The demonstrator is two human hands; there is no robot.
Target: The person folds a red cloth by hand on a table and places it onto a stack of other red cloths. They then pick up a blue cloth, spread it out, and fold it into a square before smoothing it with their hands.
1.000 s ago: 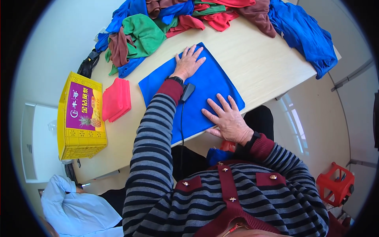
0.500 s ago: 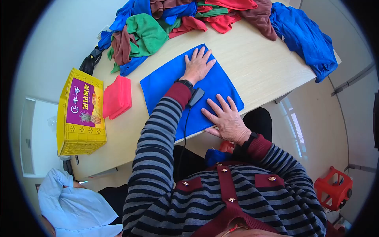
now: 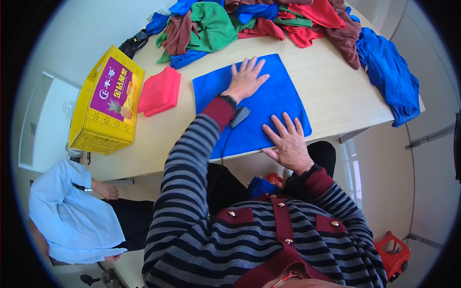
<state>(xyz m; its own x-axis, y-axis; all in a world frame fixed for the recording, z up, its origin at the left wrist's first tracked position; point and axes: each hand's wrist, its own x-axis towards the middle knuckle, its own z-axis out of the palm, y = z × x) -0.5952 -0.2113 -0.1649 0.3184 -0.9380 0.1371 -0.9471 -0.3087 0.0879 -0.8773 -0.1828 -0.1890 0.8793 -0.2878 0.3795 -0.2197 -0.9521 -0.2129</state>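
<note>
A square blue cloth (image 3: 265,103) lies spread flat at the near edge of the table. My left hand (image 3: 246,80) rests palm down on its far part, fingers spread, a little left of the far right corner. Close to the near right corner, my right hand (image 3: 289,146) also presses flat on the cloth with its fingers apart. Neither hand grips anything. A small dark device (image 3: 240,116) with a cord hangs by my left wrist, over the cloth.
Left of the cloth sit folded red cloths (image 3: 158,91) and a yellow box (image 3: 103,103). Crumpled cloths (image 3: 213,26) line the far side, with a blue heap (image 3: 388,74) at the right edge. A person in a light blue shirt (image 3: 77,211) sits at lower left.
The view has shifted, so the table appears turned and moved right. My left hand has slid a little left of the cloth's far corner. My right hand stays near its corner.
</note>
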